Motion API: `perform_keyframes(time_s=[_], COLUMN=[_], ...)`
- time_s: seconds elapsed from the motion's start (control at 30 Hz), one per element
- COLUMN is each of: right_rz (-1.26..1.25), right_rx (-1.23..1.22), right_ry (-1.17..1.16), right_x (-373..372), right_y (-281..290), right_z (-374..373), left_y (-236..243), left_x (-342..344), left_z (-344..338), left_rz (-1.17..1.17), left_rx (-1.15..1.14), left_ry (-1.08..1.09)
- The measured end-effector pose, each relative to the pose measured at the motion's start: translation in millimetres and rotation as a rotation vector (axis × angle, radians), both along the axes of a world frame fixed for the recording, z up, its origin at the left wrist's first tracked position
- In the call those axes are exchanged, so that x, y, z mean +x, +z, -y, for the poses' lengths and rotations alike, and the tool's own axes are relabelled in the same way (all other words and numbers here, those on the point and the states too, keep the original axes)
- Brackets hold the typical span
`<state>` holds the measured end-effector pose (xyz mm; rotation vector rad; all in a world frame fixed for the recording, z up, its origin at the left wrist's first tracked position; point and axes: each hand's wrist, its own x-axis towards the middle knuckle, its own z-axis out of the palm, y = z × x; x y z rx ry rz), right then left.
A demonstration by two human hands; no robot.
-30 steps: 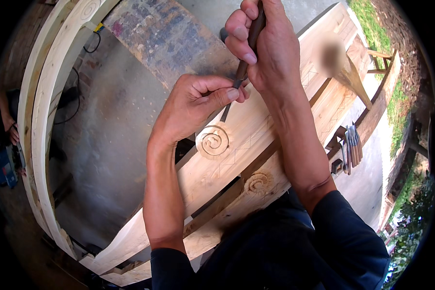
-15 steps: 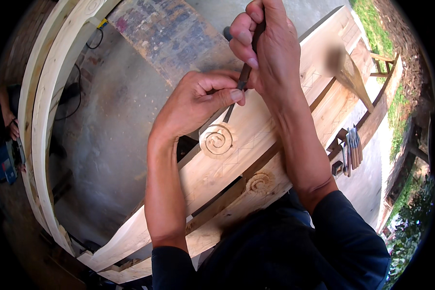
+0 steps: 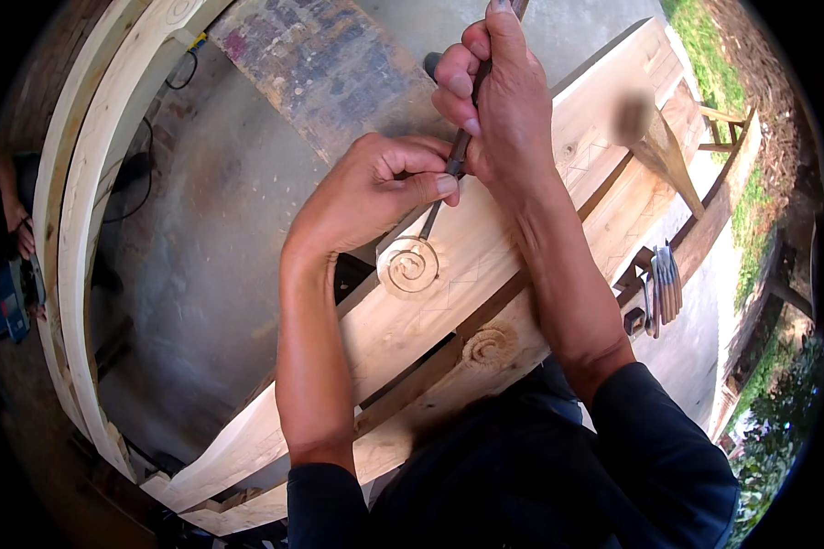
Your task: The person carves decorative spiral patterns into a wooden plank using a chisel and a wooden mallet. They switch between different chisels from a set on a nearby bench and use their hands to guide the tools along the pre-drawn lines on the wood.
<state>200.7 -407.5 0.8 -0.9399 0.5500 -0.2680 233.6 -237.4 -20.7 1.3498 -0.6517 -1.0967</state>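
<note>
A dark-handled wood chisel (image 3: 429,220) slants down to a carved spiral (image 3: 413,266) on a pale wooden beam (image 3: 471,256). My right hand (image 3: 504,96) is wrapped round its handle, high up. Lower down, my left hand (image 3: 380,183) pinches the tool between thumb and fingers, near where the metal shank begins. The chisel's tip meets the upper rim of the spiral. Faint pencil lines mark the beam to the right of the carving. On a second beam nearer to me sits another carved spiral (image 3: 490,347), rougher in look.
A wooden mallet (image 3: 664,156) rests on the beams at the right. Beside them lies a bundle of chisels (image 3: 666,284). A worn, paint-stained board (image 3: 330,73) is beyond my hands. Curved beams (image 3: 87,183) stand at left, with another person's hand (image 3: 20,233) at a blue power tool (image 3: 7,302).
My right hand has shifted slightly left and down, and the chisel stands a little differently at the spiral's upper rim. Both hands keep their hold.
</note>
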Motion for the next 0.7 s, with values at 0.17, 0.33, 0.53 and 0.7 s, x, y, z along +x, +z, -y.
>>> perform_keyframes(time_s=[0.17,0.33,0.53,0.7], right_rz=[0.122,0.181,0.149,0.124], right_rx=[0.111,0.026,-0.018,-0.041], right_ry=[0.022,-0.011,-0.032,-0.028], right_x=[-4.1,-5.1,-4.9,-5.7], right_y=[25.6,36.3,32.3,34.1], right_z=[3.4,6.9,2.3,0.4], left_y=[6.2,0.8,2.1,0.7], left_x=[2.3,-1.6,1.0,0.1], left_z=[-10.3,-5.4,-6.0,-7.2], left_rz=[-0.022,-0.051,0.018,-0.007], left_rx=[-0.004,-0.099,-0.043,-0.056], left_ry=[-0.030,0.030,0.010,0.026])
